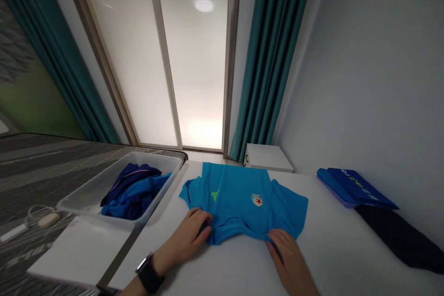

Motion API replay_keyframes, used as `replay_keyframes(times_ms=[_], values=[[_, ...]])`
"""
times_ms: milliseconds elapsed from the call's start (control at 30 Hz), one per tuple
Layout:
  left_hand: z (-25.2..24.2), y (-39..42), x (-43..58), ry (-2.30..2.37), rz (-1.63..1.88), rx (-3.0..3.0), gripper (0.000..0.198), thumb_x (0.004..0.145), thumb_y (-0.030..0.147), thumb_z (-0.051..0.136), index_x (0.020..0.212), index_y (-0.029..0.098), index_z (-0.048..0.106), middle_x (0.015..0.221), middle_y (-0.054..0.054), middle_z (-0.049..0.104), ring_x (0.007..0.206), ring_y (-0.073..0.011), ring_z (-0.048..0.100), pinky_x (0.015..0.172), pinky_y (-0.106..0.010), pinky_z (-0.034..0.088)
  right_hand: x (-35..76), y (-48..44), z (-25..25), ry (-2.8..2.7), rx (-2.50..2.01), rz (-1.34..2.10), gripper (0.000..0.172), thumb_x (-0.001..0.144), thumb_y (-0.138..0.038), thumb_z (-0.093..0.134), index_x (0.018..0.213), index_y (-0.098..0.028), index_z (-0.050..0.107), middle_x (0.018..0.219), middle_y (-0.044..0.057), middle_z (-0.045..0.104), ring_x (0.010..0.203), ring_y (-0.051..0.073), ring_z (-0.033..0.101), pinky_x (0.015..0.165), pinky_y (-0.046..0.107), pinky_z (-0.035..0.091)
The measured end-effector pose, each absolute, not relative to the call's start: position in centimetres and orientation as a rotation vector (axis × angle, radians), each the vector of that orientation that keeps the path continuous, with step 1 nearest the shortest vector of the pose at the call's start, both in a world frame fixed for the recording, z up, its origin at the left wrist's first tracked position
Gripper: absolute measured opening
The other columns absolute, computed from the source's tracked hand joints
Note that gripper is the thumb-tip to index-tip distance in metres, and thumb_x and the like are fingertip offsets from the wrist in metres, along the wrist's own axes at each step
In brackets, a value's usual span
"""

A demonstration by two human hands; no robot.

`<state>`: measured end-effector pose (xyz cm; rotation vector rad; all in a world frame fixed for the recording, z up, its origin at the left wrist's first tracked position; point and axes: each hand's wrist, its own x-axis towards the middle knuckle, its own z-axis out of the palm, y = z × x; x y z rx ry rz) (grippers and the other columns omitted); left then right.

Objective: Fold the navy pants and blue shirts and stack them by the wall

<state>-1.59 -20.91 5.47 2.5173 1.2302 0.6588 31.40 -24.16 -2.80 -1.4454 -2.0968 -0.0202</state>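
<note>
A bright blue T-shirt (236, 194) lies front up on the white table, its collar edge toward me and its far part folded to a straight edge. It has a green mark on the left of its chest and a badge with a red star on the right. My left hand (189, 236), with a dark watch on the wrist, is closed at the shirt's near left shoulder. At the near right shoulder, my right hand (289, 259) pinches the fabric between thumb and fingers. Both sleeves spread out sideways.
A translucent plastic bin (83, 189) at left holds crumpled blue and navy clothes (135, 192). Folded blue garments (357, 187) and a dark navy cloth (398, 236) lie at right by the wall. A white cabinet (267, 157) stands beyond the table (222, 270). A cable with a white plug (48, 219) rests on the bed.
</note>
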Motion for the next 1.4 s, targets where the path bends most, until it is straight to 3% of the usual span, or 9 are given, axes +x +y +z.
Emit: replay_keyframes(times_ms=[133,300,400,600,800,967,1200,1300,1400], values=[[5.1,-22.1,-1.2,1.209,0.552,2.632,0.046,0.086,0.044,0.063,0.125,0.021,0.054,0.122,-0.01,0.059,0.112,-0.0283,0.055,0.101,-0.048,0.043,31.6,-24.3,-3.3,-2.248,-1.453,0.012,0.041,0.093,-0.025,0.048,0.133,-0.03,0.057,0.136,0.006,0.058,0.123,0.026,0.055,0.102,0.046,0.046],[3.4,-22.7,-1.6,1.164,0.458,2.786,0.065,0.096,0.04,0.051,0.153,0.023,0.025,0.152,-0.009,0.041,0.136,-0.0271,0.041,0.114,-0.047,0.034,32.2,-24.3,-3.3,-2.403,-1.419,0.043,0.05,0.094,-0.019,0.043,0.141,-0.033,0.049,0.148,0.001,0.047,0.134,0.025,0.046,0.112,0.049,0.037],[2.9,-23.0,-2.2,1.199,0.448,2.845,0.064,0.099,0.039,0.045,0.155,0.025,0.017,0.155,-0.006,0.036,0.14,-0.0254,0.038,0.115,-0.046,0.035,32.9,-24.5,-3.1,-2.422,-1.408,0.092,0.049,0.097,-0.025,0.042,0.145,-0.033,0.043,0.151,0.0,0.042,0.137,0.024,0.043,0.113,0.046,0.036],[1.9,-23.3,-2.2,1.42,0.508,2.841,0.053,0.103,0.033,0.037,0.154,0.029,0.024,0.154,-0.003,0.038,0.138,-0.0217,0.042,0.111,-0.041,0.041,33.0,-25.8,-1.7,-2.478,-1.437,0.18,0.048,0.1,-0.036,0.038,0.148,-0.032,0.037,0.153,0.001,0.036,0.139,0.026,0.038,0.115,0.048,0.033],[0.8,-23.2,-2.0,1.539,0.454,2.833,0.052,0.099,0.034,0.042,0.151,0.028,0.034,0.152,-0.007,0.04,0.137,-0.0269,0.042,0.108,-0.045,0.042,32.3,-25.8,1.3,-2.407,-1.539,0.281,0.04,0.098,-0.046,0.041,0.129,-0.032,0.062,0.14,0.003,0.056,0.127,0.027,0.054,0.103,0.046,0.046],[1.7,-22.9,-2.3,1.532,0.44,2.76,0.053,0.097,0.035,0.045,0.149,0.024,0.038,0.149,-0.008,0.046,0.134,-0.0288,0.046,0.106,-0.047,0.044,30.6,-21.8,3.6,-2.313,-1.497,0.292,0.043,0.101,-0.032,0.031,0.125,-0.024,0.066,0.107,0.008,0.073,0.096,0.025,0.067,0.086,0.044,0.054],[2.8,-18.5,-0.5,1.527,0.542,2.649,0.052,0.102,0.039,0.033,0.15,0.018,0.034,0.152,-0.01,0.04,0.14,-0.0245,0.037,0.114,-0.045,0.035,28.2,-14.8,2.9,-2.433,-1.495,0.248,0.05,0.1,-0.034,0.032,0.146,-0.019,0.043,0.155,0.01,0.036,0.144,0.025,0.027,0.117,0.049,0.025],[1.9,-16.5,0.2,1.589,0.454,2.637,0.058,0.101,0.047,0.033,0.149,0.015,0.035,0.153,-0.013,0.038,0.142,-0.0276,0.033,0.114,-0.049,0.032,27.9,-14.3,2.0,-2.457,-1.711,0.253,0.056,0.099,-0.05,0.03,0.151,-0.027,0.032,0.161,0.007,0.02,0.149,0.029,0.008,0.115,0.063,0.007],[0.8,-15.5,0.3,1.651,0.385,2.648,0.062,0.101,0.053,0.031,0.148,0.015,0.038,0.153,-0.013,0.038,0.143,-0.0292,0.032,0.115,-0.051,0.028,27.6,-15.1,1.4,-2.398,-1.885,0.228,0.061,0.097,-0.06,0.023,0.152,-0.032,0.024,0.162,0.007,0.014,0.148,0.034,0.004,0.106,0.075,-0.004]])
